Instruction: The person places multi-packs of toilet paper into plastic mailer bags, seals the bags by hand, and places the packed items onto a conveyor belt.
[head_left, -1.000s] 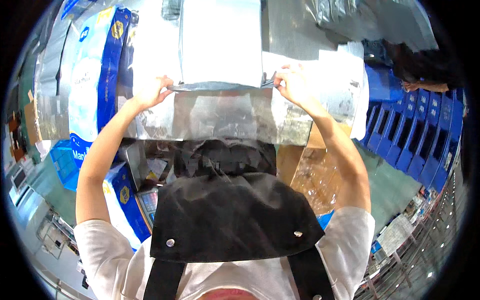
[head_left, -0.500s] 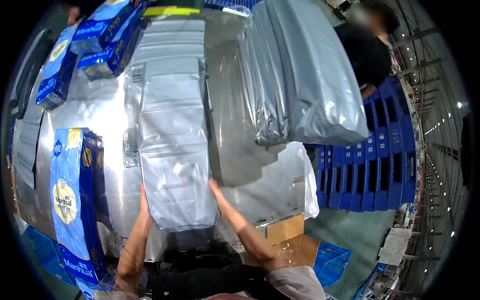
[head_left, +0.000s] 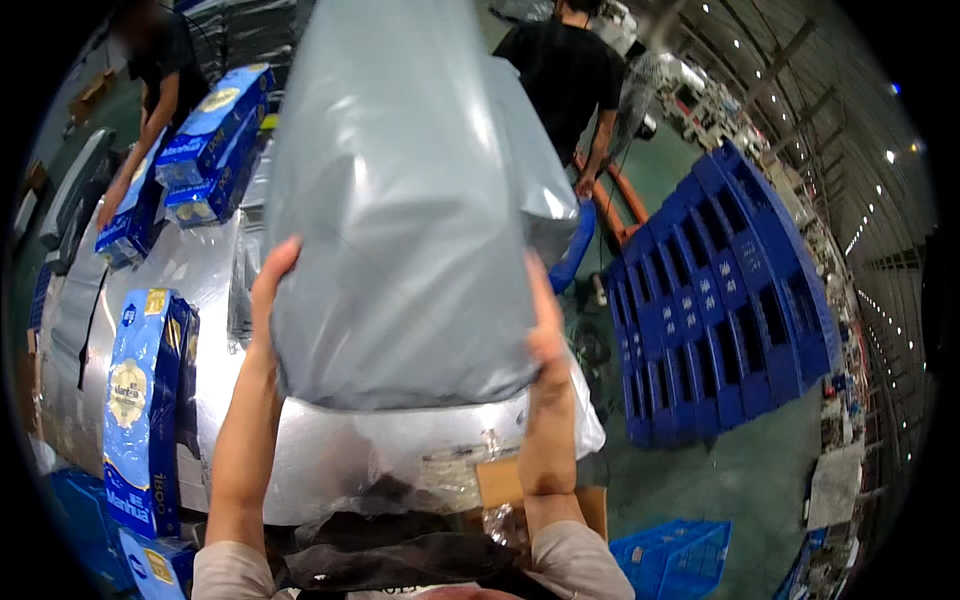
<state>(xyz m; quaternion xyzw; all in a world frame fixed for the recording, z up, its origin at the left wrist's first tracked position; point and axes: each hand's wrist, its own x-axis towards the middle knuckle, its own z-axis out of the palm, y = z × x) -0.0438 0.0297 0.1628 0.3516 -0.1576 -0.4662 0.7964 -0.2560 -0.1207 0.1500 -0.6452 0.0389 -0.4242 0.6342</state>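
Between my two hands a long grey plastic-wrapped parcel (head_left: 400, 270) is held up, its near end tilted toward me. My left hand (head_left: 270, 285) grips its left side, thumb laid along the edge. The right side is gripped by my right hand (head_left: 545, 325), slightly smeared by motion; most fingers of both hands are hidden behind the wrapping. Beneath lies a shiny metal table (head_left: 330, 450). Another grey parcel (head_left: 540, 170) shows behind the held one, to its right.
Blue tissue packs (head_left: 140, 400) line the table's left side, with more packs (head_left: 215, 130) farther back. One person (head_left: 165, 75) reaches toward those. Another person (head_left: 565, 70) stands beyond the parcels. Blue pallets (head_left: 720, 310) stand at right; a blue crate (head_left: 670, 555) and cardboard box (head_left: 500, 480) sit nearby.
The grey parcel has risen off the table in my hands, closer to my head. My view has swung up a little. The person at left has come further into sight, an arm stretched to the packs.
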